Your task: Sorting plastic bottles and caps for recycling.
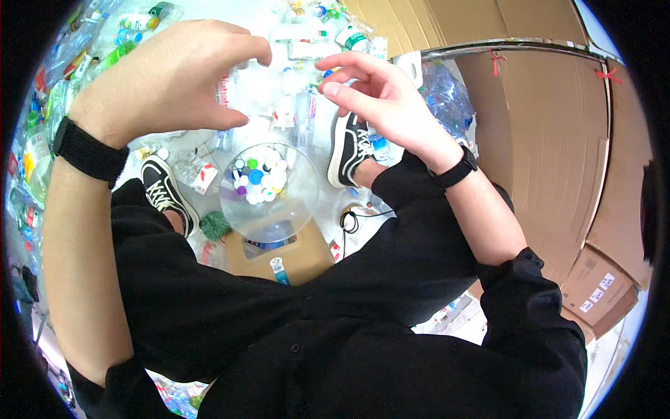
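Observation:
My left hand point(180, 78) is raised with its fingers curved and the thumb apart. A red-lettered label point(223, 90) shows beside its palm, and the hand does not visibly grip it. To the right, my right hand point(379, 99) hangs above a shoe, fingers loosely bent and holding nothing. Below and between the hands stands a clear round plastic tub point(306, 209) with many bottle caps point(259, 175) in it, mostly white, some blue, green and purple. Clear plastic bottles, one of them a slim bottle point(305, 118), lie on the floor beyond the tub.
A cardboard box point(309, 256) with a cut-out handle hole stands behind the tub. Tall cardboard panels point(555, 146) rise at the right, next to a bluish plastic bag point(447, 97). Heaped plastic bottles point(52, 105) line the left. A black cable point(352, 225) lies near my right leg.

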`<act>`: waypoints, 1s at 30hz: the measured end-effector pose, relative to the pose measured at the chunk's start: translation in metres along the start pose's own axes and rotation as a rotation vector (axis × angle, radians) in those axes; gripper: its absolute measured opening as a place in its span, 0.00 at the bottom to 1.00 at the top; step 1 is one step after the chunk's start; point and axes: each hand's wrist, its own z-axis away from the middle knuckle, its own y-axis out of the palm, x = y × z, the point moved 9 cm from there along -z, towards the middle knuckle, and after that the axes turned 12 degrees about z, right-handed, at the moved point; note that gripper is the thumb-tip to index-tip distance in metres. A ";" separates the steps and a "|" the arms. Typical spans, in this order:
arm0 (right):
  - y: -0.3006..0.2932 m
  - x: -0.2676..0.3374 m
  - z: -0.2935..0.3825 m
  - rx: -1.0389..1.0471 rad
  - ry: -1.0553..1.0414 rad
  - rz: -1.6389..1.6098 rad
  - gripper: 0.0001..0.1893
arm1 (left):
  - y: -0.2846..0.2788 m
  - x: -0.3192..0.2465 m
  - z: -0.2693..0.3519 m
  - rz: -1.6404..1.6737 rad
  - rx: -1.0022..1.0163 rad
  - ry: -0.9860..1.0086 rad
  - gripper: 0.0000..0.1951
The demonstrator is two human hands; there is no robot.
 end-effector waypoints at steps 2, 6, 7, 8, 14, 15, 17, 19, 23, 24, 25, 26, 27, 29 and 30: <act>0.006 0.015 -0.011 0.027 -0.017 0.089 0.18 | 0.000 -0.001 0.000 -0.014 -0.021 0.021 0.24; 0.010 0.038 -0.035 0.052 -0.039 0.278 0.16 | -0.007 0.016 0.006 -0.045 0.024 -0.106 0.25; 0.009 0.044 -0.042 0.059 -0.043 0.305 0.17 | -0.013 0.016 0.008 -0.040 0.003 -0.088 0.25; 0.011 0.053 -0.049 0.064 -0.099 0.311 0.17 | -0.018 0.017 0.009 -0.043 -0.007 -0.079 0.25; 0.028 0.062 -0.077 0.124 -0.079 0.385 0.18 | -0.031 0.024 0.026 -0.051 -0.017 -0.122 0.27; 0.032 0.060 -0.079 0.142 -0.058 0.373 0.18 | -0.031 0.026 0.028 -0.047 -0.020 -0.129 0.28; 0.037 0.062 -0.082 0.154 -0.079 0.392 0.19 | -0.031 0.029 0.032 -0.043 -0.013 -0.135 0.27; 0.042 0.065 -0.083 0.170 -0.095 0.385 0.20 | -0.031 0.031 0.036 -0.036 -0.016 -0.137 0.27; 0.046 0.075 -0.091 0.204 -0.091 0.342 0.21 | -0.038 0.035 0.041 -0.053 -0.050 -0.146 0.27; 0.046 0.075 -0.094 0.207 -0.056 0.352 0.21 | -0.041 0.036 0.042 -0.084 -0.057 -0.151 0.27; 0.046 0.079 -0.095 0.209 -0.080 0.318 0.21 | -0.043 0.038 0.043 -0.063 -0.054 -0.167 0.27; 0.046 0.080 -0.096 0.208 -0.075 0.303 0.22 | -0.044 0.040 0.044 -0.061 -0.051 -0.182 0.27; 0.045 0.081 -0.097 0.205 -0.083 0.279 0.22 | -0.045 0.043 0.045 -0.061 -0.052 -0.204 0.28; 0.045 0.077 -0.099 0.196 -0.082 0.238 0.22 | -0.049 0.043 0.046 -0.023 -0.075 -0.183 0.29; 0.045 0.084 -0.101 0.188 -0.175 0.169 0.22 | -0.052 0.043 0.047 -0.020 -0.094 -0.171 0.29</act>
